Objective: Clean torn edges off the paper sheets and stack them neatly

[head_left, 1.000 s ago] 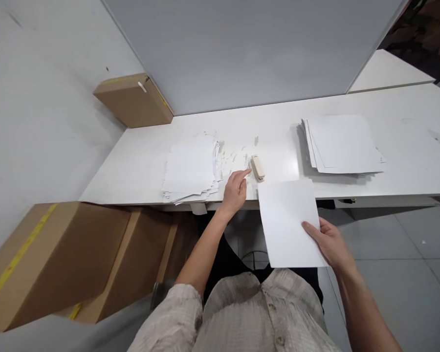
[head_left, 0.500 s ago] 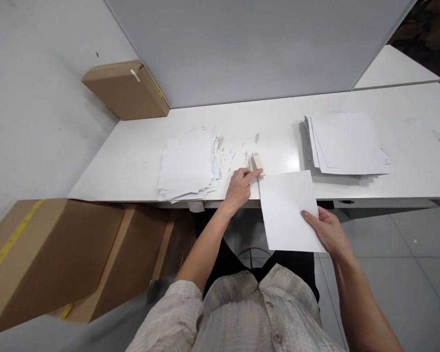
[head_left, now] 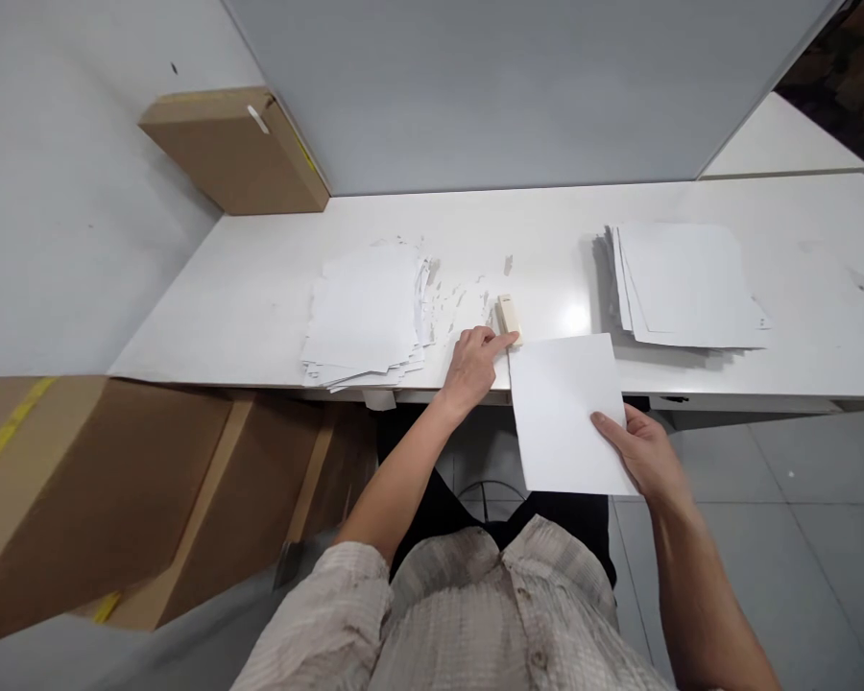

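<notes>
My right hand (head_left: 642,449) grips a white sheet of paper (head_left: 565,408) by its lower right edge; the sheet's far end lies over the front edge of the white table (head_left: 259,297). My left hand (head_left: 473,364) rests on the table with its index finger stretched out, touching a small beige stapler (head_left: 508,315) that lies just beyond the sheet's top left corner. Small paper scraps (head_left: 455,299) are scattered between the stapler and a ragged stack of white sheets (head_left: 366,317) to the left.
A neater pile of white paper (head_left: 687,286) lies on the table at right. A cardboard box (head_left: 234,149) sits at the far left corner against the grey partition. Large cardboard boxes (head_left: 115,480) stand on the floor to my left, below the table edge.
My right hand has pushed the sheet forward onto the table edge. My left index finger has moved right until it touches the stapler. The view has drifted slightly.
</notes>
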`<state>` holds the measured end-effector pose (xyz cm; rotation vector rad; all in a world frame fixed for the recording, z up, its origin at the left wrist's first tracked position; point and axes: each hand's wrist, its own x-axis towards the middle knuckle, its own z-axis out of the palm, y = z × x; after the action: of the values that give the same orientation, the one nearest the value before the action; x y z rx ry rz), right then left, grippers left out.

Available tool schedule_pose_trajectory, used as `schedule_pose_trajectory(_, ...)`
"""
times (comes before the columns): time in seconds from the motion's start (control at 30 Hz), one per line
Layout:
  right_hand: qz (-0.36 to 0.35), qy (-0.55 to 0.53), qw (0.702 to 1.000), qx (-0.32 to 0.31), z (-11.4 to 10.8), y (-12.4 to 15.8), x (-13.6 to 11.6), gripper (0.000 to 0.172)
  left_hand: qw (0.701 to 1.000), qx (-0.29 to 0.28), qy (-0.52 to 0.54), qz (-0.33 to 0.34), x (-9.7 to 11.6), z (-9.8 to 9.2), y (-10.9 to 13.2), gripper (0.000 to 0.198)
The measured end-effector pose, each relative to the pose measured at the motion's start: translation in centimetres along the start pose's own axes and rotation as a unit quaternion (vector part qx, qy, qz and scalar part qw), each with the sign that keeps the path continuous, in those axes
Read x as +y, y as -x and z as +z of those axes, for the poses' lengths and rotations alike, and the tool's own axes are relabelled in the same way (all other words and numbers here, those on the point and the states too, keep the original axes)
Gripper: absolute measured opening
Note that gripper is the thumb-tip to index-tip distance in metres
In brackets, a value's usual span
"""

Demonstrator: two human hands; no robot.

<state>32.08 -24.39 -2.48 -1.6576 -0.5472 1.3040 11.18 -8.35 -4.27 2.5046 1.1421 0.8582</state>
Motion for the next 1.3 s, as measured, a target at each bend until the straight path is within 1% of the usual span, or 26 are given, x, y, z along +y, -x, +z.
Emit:
schedule_pose_trajectory(0.23,-0.006,-0.006,1.000,-0.011,0.0,0.2,-0.1,0.037,0.999,-0.002,-0.036,0.001,0.1,0.3,0.1,0.056)
schedule_pose_trajectory(0.43,-0.044,-0.004,0.999,-0.018,0.4,0.5,0.2,0.037,0.999,-0.001,-0.037,0.011,0.2,0.1,0.3,0.059)
schedule_pose_trajectory(0.5,-0.053,0.002,0.998,-0.018,0.5,0.8,0.3,0.037,0.999,0.001,-0.039,0.016,0.2,-0.1,0.4,0.059)
schedule_pose_trajectory(0.57,-0.057,0.028,0.998,-0.013,0.1,1.5,0.2,0.036,0.999,0.001,-0.035,0.023,0.2,-0.2,0.4,0.060)
schedule_pose_trajectory(0.63,-0.048,0.075,0.996,-0.005,-1.0,2.7,-0.2,0.035,0.999,0.002,-0.021,0.028,0.2,-0.3,0.4,0.061)
schedule_pose_trajectory(0.7,-0.033,0.106,0.994,0.010,-2.9,3.9,-1.1,0.037,0.999,0.011,-0.005,0.030,0.2,-0.3,0.3,0.062)
schedule_pose_trajectory(0.77,-0.040,0.105,0.992,0.062,-5.2,4.8,-2.8,0.040,0.999,0.023,0.007,0.030,0.1,-0.2,0.3,0.062)
schedule_pose_trajectory(0.83,-0.080,0.113,0.979,0.152,-7.3,4.7,-5.2,0.036,0.999,0.030,0.013,0.025,0.1,-0.1,0.4,0.062)
schedule_pose_trajectory(0.9,-0.133,0.161,0.950,0.230,-8.8,3.6,-8.2,0.027,0.999,0.034,0.018,0.017,0.0,0.0,0.4,0.062)
schedule_pose_trajectory(0.93,-0.151,0.194,0.936,0.252,-9.2,2.6,-9.8,0.023,0.999,0.035,0.021,0.013,0.0,0.0,0.4,0.062)
schedule_pose_trajectory(1.0,-0.169,0.255,0.909,0.282,-9.7,0.3,-12.9,0.021,0.999,0.032,0.029,0.006,-0.1,0.0,0.5,0.062)
schedule_pose_trajectory(1.03,-0.165,0.275,0.902,0.288,-9.9,-1.0,-14.3,0.020,0.999,0.030,0.034,0.002,-0.1,0.0,0.5,0.061)
schedule_pose_trajectory(1.1,-0.141,0.303,0.898,0.285,-10.2,-3.7,-16.4,0.020,0.999,0.028,0.039,-0.005,-0.1,0.0,0.5,0.060)
schedule_pose_trajectory(1.17,-0.108,0.347,0.885,0.290,-10.8,-6.2,-17.3,0.026,0.999,0.030,0.038,-0.007,-0.1,0.1,0.5,0.058)
schedule_pose_trajectory(1.2,-0.101,0.378,0.869,0.303,-11.0,-7.1,-17.4,0.031,0.999,0.035,0.040,-0.006,0.0,0.1,0.6,0.057)
schedule_pose_trajectory(1.27,-0.121,0.421,0.838,0.326,-11.2,-8.1,-16.8,0.040,0.998,0.050,0.048,0.001,0.2,0.0,0.9,0.054)
schedule_pose_trajectory(1.3,-0.144,0.428,0.831,0.325,-10.9,-8.0,-16.2,0.043,0.997,0.059,0.052,0.008,0.2,-0.2,1.2,0.052)
